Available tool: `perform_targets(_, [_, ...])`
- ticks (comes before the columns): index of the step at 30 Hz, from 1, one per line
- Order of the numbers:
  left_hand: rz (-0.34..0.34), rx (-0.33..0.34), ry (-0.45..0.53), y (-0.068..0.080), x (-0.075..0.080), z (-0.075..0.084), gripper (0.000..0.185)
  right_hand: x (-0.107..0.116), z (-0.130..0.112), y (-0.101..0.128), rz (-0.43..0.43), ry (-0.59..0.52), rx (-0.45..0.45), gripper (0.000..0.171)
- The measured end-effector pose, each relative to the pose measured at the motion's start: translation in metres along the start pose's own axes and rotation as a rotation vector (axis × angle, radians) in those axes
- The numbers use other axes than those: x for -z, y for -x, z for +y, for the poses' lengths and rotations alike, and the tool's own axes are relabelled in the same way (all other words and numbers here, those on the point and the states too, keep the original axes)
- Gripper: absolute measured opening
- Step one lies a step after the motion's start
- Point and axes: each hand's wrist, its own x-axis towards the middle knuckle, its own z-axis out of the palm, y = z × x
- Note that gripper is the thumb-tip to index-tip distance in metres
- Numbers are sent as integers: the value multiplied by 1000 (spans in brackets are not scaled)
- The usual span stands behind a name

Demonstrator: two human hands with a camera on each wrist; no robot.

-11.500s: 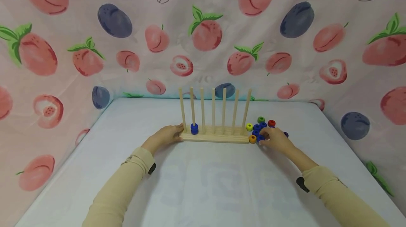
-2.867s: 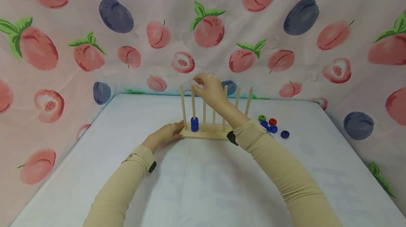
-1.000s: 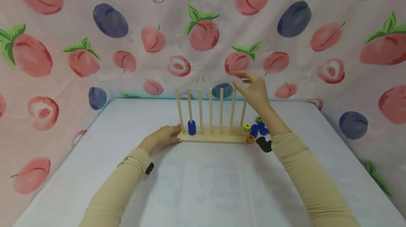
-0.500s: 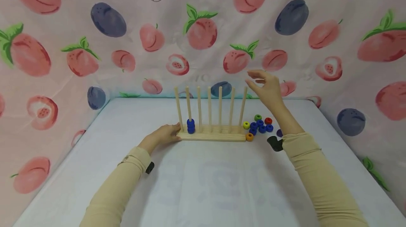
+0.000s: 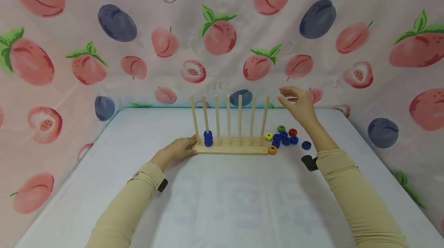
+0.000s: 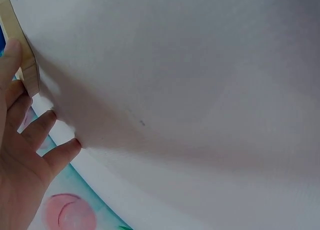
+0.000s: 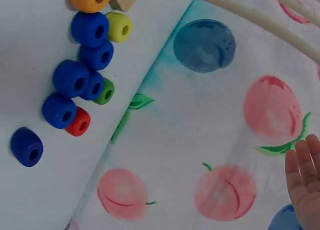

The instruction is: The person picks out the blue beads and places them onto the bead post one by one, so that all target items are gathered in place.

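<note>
Nearest me, my cream sleeves (image 5: 121, 209) reach in over the white counter (image 5: 222, 201), a small black device (image 5: 162, 185) at my left cuff. And here's my left hand (image 5: 177, 149), thumb and fingers clamped on the near-left end of the wooden peg rack (image 5: 232, 149). The head view hides most of that grip; the left wrist view gives it away, thumb laid over the wood, the outer fingers spread below.

On to the rack, sitting mid-counter, seven pegs up, a stack of blue beads (image 5: 208, 139) threaded low on the second from my left. Just off its right end, the loose ones: orange bead (image 5: 272, 149), yellow bead (image 5: 268, 136), green bead (image 5: 281, 128), red bead (image 5: 293, 132), blues bunched between, and one dark blue bead (image 5: 306, 145) apart. Only the right wrist view shows their holes large.

Above them hangs my right hand (image 5: 300, 105), holding nothing! Thumb and fingers stand apart, a gap the head view alone shows. Behind it all, the fruit-print cloth (image 5: 220, 38).
</note>
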Motion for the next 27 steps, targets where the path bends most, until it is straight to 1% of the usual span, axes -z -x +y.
perform_targets(4, [-17,13,6,2,0,0,60,1,10,5,-28,23,-5,32])
perform_targets(7, [-17,9,5,3,1,1,59,2,19,9,-44,45,-9,33])
perform_targets(12, [-1,-18,0,-2,5,3,60,5,36,17,-43,71,-27,30])
perform_targets(14, [-7,-23,3,-4,6,3,61,6,42,20,-54,80,-37,30])
perform_targets(19, [-24,-31,-21,-5,4,1,61,6,57,31,-140,122,-52,30])
perform_targets(23, [-14,-51,-32,-4,3,-1,60,6,69,36,-206,139,-55,28])
perform_targets(27, [-3,-50,-24,-3,5,-1,62,7,79,39,-284,141,-79,31])
